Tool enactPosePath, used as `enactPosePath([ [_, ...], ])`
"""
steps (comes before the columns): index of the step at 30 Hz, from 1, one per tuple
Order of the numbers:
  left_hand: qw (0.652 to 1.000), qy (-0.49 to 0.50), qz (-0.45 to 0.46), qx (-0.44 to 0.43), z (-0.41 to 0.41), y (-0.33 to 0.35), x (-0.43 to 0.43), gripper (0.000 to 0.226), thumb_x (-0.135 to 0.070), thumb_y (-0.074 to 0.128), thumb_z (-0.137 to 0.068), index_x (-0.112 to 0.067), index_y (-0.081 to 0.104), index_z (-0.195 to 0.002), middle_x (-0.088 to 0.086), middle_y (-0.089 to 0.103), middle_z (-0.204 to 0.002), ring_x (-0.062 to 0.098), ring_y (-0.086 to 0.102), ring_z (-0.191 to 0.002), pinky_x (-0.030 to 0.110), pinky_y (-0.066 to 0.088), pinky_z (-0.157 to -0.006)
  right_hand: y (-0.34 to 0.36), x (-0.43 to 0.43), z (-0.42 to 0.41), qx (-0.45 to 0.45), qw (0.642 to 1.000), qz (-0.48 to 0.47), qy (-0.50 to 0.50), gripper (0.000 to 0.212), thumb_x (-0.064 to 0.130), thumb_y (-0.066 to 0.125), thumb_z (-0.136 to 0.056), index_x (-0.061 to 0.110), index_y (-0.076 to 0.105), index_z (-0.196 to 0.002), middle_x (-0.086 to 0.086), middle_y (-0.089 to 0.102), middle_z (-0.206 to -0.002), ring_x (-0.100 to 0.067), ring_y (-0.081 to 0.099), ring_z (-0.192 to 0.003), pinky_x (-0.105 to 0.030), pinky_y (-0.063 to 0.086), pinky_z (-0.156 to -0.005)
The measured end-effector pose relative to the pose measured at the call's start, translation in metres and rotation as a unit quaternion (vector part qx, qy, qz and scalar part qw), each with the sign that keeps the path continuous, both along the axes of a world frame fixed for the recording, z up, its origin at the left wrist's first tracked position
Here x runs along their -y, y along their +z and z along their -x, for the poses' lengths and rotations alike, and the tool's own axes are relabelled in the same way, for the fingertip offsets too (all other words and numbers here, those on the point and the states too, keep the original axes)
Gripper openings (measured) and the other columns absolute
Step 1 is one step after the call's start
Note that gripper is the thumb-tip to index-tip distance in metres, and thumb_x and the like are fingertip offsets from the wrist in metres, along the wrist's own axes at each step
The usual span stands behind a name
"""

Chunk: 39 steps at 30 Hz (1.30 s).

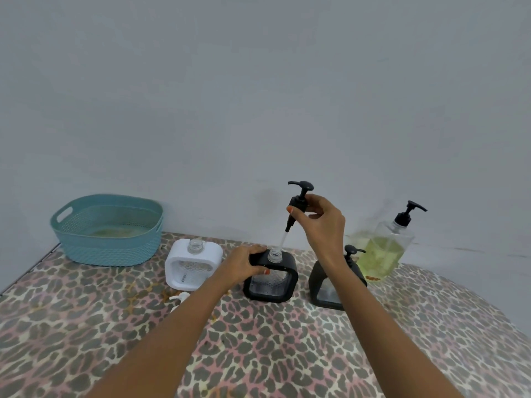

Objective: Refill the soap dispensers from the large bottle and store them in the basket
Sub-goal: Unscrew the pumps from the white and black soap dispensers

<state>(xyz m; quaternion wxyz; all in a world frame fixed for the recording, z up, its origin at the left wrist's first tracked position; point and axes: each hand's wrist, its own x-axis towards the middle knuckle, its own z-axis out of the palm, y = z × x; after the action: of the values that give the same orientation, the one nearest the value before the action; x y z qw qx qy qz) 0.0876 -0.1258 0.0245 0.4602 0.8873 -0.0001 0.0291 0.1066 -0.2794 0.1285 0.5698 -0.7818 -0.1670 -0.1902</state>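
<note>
Pump over open neck.
My left hand grips the dispenser steady; my right hand pinches the pump, tube tip at the rim.

I see a table cover with a leopard print: grey spots on pink and cream. The basket is blue-green with a woven pattern of tiny holes. The left dispenser is white. The middle dispenser and the right dispenser are black. The raised pump is black with a clear tube. The small pump is white. The large bottle is clear, with yellow-green soap and a black top. The wall is pale grey-blue. The nails on the left hand and the right hand are orange.
</note>
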Motion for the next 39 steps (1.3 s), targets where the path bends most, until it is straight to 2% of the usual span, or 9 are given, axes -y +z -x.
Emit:
enactPosePath([
  [6,1.000,-0.003,0.002,0.009,0.002,0.000,0.000,0.059,-0.014,0.075,-0.072,-0.010,0.052,-0.127,0.006,0.056,-0.129,0.017,0.052,-0.118,0.020,0.035,-0.096,0.001,0.010,0.025,-0.022,1.000,0.002,0.011,0.021,0.026,0.077,-0.073,0.030,0.060,-0.083,0.024,0.059,-0.074,0.018,0.055,-0.069,0.002,0.040,-0.062],
  [11,0.999,-0.004,0.012,0.032,0.004,-0.001,-0.001,0.055,-0.015,0.075,-0.072,-0.011,0.056,-0.123,0.007,0.062,-0.121,0.018,0.057,-0.111,0.015,0.038,-0.086,-0.038,0.020,0.045,-0.099,0.993,0.066,0.013,0.021,0.036,0.077,-0.071,0.023,0.064,-0.084,0.002,0.066,-0.076,-0.005,0.059,-0.068,-0.013,0.047,-0.059],
  [16,0.999,-0.002,-0.008,0.039,0.002,-0.004,-0.002,0.058,-0.016,0.075,-0.072,-0.008,0.053,-0.125,0.008,0.057,-0.128,0.018,0.053,-0.116,0.006,0.033,-0.084,-0.094,0.023,0.057,-0.194,0.969,0.153,0.015,0.042,0.035,0.077,-0.072,0.005,0.068,-0.099,0.004,0.062,-0.077,-0.003,0.056,-0.068,-0.005,0.042,-0.052],
  [21,0.999,0.002,0.001,0.039,-0.001,-0.008,-0.004,0.059,-0.014,0.076,-0.070,-0.008,0.054,-0.125,0.009,0.056,-0.129,0.016,0.052,-0.116,0.003,0.029,-0.084,-0.135,0.018,0.063,-0.273,0.940,0.201,0.026,0.038,0.030,0.078,-0.072,0.003,0.067,-0.096,0.000,0.063,-0.075,-0.004,0.054,-0.059,-0.006,0.041,-0.046],
  [25,0.999,0.000,0.004,0.041,-0.002,-0.011,-0.006,0.060,-0.014,0.076,-0.071,-0.009,0.053,-0.126,0.007,0.056,-0.129,0.014,0.051,-0.116,0.005,0.030,-0.085,-0.150,0.012,0.064,-0.303,0.925,0.228,0.035,0.030,0.030,0.076,-0.074,0.003,0.069,-0.084,-0.015,0.071,-0.084,-0.019,0.060,-0.065,-0.022,0.043,-0.056],
  [28,0.999,-0.007,0.002,0.046,-0.002,-0.012,-0.006,0.058,-0.016,0.075,-0.073,-0.011,0.052,-0.126,0.006,0.057,-0.128,0.008,0.049,-0.110,0.005,0.031,-0.085,-0.157,0.012,0.064,-0.310,0.920,0.237,0.031,0.029,0.032,0.075,-0.075,0.006,0.069,-0.087,-0.010,0.071,-0.087,-0.017,0.061,-0.070,-0.023,0.046,-0.059],
  [34,0.997,-0.027,-0.053,0.047,-0.003,-0.010,-0.007,0.057,-0.023,0.072,-0.075,-0.014,0.050,-0.127,0.007,0.052,-0.129,0.020,0.048,-0.119,0.021,0.034,-0.093,-0.155,0.021,0.062,-0.320,0.931,0.175,0.020,0.029,0.037,0.073,-0.076,0.013,0.063,-0.089,0.002,0.062,-0.083,-0.008,0.058,-0.070,-0.012,0.045,-0.056],
  [36,0.996,-0.014,-0.063,0.055,-0.002,-0.009,-0.005,0.060,-0.030,0.072,-0.075,-0.016,0.047,-0.128,0.004,0.048,-0.131,0.018,0.044,-0.122,0.023,0.031,-0.095,-0.146,0.031,0.058,-0.302,0.940,0.160,0.006,0.028,0.036,0.071,-0.078,0.011,0.064,-0.088,0.001,0.063,-0.083,-0.009,0.060,-0.070,-0.017,0.049,-0.059],
  [39,0.994,0.009,-0.061,0.092,-0.001,-0.004,0.001,0.059,-0.036,0.070,-0.077,-0.021,0.046,-0.129,0.000,0.045,-0.133,0.015,0.041,-0.123,0.022,0.028,-0.097,-0.127,0.052,0.046,-0.236,0.960,0.151,-0.027,0.024,0.033,0.070,-0.079,0.010,0.066,-0.086,0.005,0.062,-0.075,-0.003,0.057,-0.066,-0.008,0.043,-0.053],
])
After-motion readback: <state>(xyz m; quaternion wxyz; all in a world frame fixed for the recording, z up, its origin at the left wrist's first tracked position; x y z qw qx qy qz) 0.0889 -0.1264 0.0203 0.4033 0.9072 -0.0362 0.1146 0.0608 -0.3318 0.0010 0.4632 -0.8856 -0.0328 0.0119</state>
